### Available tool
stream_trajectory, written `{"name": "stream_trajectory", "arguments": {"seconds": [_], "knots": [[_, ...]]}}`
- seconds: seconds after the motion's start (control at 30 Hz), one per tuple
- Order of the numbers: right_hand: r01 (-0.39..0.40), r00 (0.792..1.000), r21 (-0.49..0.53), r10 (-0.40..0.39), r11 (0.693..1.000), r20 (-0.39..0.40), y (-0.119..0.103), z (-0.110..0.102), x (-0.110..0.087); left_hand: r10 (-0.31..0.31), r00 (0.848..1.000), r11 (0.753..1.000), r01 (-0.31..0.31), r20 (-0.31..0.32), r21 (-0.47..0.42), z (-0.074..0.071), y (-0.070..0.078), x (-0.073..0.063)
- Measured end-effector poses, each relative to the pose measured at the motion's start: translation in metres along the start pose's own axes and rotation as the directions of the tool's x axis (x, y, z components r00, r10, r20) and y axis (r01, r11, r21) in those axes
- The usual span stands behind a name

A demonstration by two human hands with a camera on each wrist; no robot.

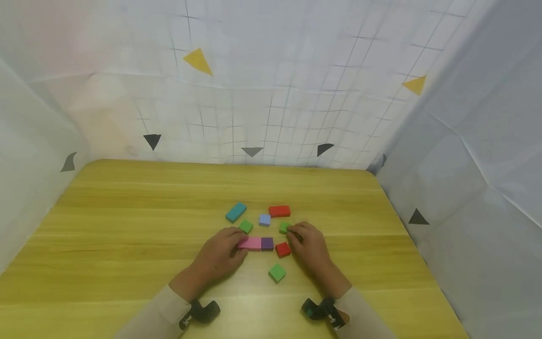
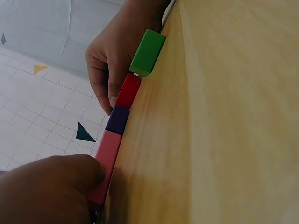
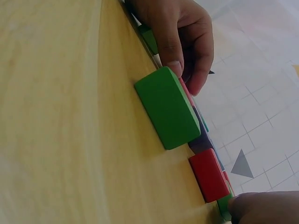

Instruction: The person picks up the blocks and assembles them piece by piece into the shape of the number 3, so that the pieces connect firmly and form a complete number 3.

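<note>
My left hand grips the left end of a long pink block between thumb and fingers. A purple block lies flush against the pink block's right end. My right hand has its fingertips on the right edge of a small green block; the far side of that grip is hidden. Between the purple block and my right hand lies a tilted red block. Nearer to me sits another green block, large in the right wrist view.
Beyond the hands lie a blue oblong block, a third green block, a light blue block and a red oblong block. The wooden table meets white sheeting at the back and sides.
</note>
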State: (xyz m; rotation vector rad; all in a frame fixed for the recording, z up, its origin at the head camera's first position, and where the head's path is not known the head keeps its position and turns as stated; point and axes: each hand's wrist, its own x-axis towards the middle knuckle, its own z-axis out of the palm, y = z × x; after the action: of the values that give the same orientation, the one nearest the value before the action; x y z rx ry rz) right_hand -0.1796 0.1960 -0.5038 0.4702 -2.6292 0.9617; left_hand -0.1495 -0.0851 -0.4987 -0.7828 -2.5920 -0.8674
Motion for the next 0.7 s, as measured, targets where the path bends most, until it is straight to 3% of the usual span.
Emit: {"name": "stream_trajectory", "arguments": {"seconds": [0.7], "knots": [[0.073, 0.997, 0.013, -0.073, 0.997, 0.0, 0.0002, 0.0024, -0.001, -0.018, 1.0, 1.0, 0.018, 0.014, 0.006, 0.0015, -0.0022, 0.0001]]}}
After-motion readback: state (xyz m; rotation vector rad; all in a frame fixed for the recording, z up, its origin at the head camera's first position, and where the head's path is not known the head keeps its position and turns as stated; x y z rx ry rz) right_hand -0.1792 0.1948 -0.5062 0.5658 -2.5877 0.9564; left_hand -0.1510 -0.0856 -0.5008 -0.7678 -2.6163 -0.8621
